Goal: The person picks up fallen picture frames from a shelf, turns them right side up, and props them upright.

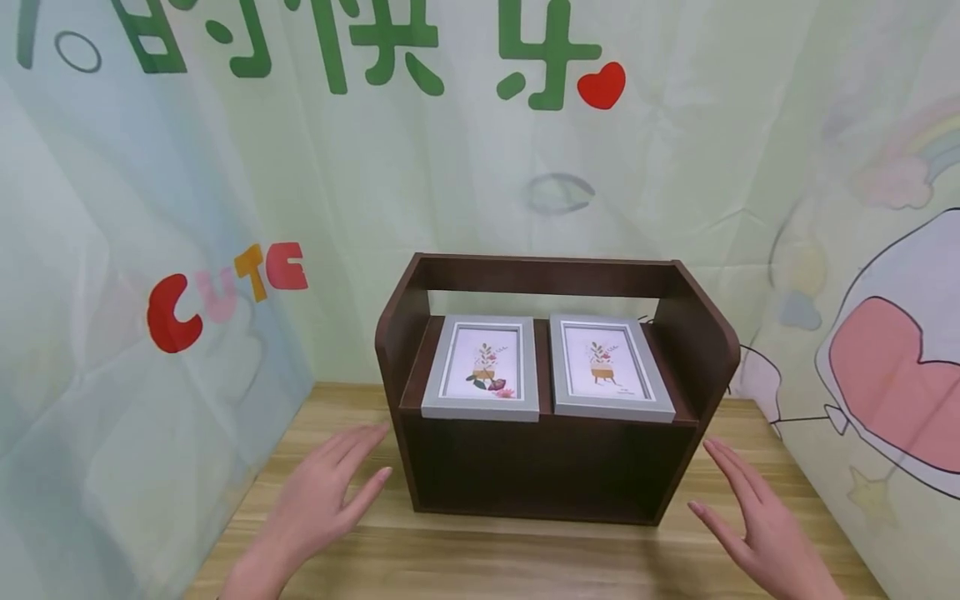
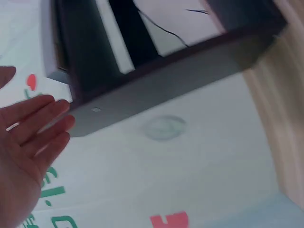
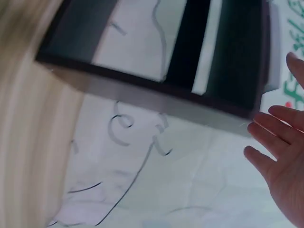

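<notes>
A dark brown wooden desk shelf [image 1: 540, 467] stands on the table in the head view. On its upper board lie two grey picture frames, the left frame [image 1: 480, 367] and the right frame [image 1: 611, 367], each with a drawing of a potted plant. My left hand [image 1: 318, 492] is beside the shelf's left side, fingers extended. Beside the right side is my right hand [image 1: 765, 525], fingers straight and thumb apart. In both wrist views, fingertips of the left hand [image 2: 23, 142] and right hand [image 3: 280, 147] are close to the side panels; contact cannot be told.
A wood-grain table [image 1: 450, 558] lies under the shelf. Behind and at both sides hangs a pale green cloth [image 1: 480, 183] printed with green characters, a red heart [image 1: 602, 85] and coloured letters. The shelf has an open slot below its back rail [image 1: 547, 275].
</notes>
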Demonstrator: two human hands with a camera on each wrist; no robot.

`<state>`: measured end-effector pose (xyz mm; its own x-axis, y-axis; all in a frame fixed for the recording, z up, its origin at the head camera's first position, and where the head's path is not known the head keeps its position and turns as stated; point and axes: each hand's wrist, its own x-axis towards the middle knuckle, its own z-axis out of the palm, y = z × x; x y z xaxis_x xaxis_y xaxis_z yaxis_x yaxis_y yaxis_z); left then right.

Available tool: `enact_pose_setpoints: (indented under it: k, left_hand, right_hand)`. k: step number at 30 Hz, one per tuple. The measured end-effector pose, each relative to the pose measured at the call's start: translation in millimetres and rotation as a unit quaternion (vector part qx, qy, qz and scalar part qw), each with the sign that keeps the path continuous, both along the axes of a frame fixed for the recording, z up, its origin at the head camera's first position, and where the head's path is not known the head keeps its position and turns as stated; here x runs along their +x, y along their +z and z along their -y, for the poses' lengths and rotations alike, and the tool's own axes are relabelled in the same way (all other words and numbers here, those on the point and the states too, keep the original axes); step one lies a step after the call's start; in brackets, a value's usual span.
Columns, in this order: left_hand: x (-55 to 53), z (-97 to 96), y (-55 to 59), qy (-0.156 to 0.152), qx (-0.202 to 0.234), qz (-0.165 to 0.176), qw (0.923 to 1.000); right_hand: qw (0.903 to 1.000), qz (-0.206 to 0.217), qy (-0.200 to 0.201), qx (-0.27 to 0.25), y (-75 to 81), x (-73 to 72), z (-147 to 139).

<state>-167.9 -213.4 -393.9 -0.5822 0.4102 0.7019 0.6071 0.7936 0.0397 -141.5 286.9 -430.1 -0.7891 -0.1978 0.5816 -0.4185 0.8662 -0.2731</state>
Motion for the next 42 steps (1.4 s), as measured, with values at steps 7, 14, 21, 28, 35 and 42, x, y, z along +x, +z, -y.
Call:
enact_pose_setpoints:
  k: [7, 14, 21, 28, 35, 42]
  left_hand:
    - [-1.3, -25.3, 22.8, -0.028, 0.066, 0.018, 0.9973]
    - [-12.0, -50.0, 35.5, 0.004, 0.122, 0.021, 0.9924]
    - [-21.8, -68.6, 48.6, 0.039, 0.179, 0.054, 0.9816]
    - [-34.5, -84.5, 58.8, 0.056, 0.212, 0.090, 0.9714]
    - [-47.0, -99.0, 69.8, 0.079, 0.239, 0.144, 0.9571]
    - [-60.6, -108.0, 74.3, 0.112, 0.232, 0.183, 0.9489]
  right_hand:
    - [0.9977, -0.042, -0.013, -0.052, 25.9, 2.7, 34.2]
    - [0.9893, -0.087, 0.037, -0.112, 42.9, -9.3, 62.5]
    - [0.9807, -0.090, 0.051, -0.166, 57.0, -21.4, 87.9]
    - [0.9731, -0.083, 0.069, -0.204, 72.7, -38.1, 105.5]
    - [0.9730, -0.056, 0.085, -0.207, 89.8, -58.4, 119.3]
    - [0.9745, 0.053, 0.069, -0.207, 104.4, -76.9, 137.7]
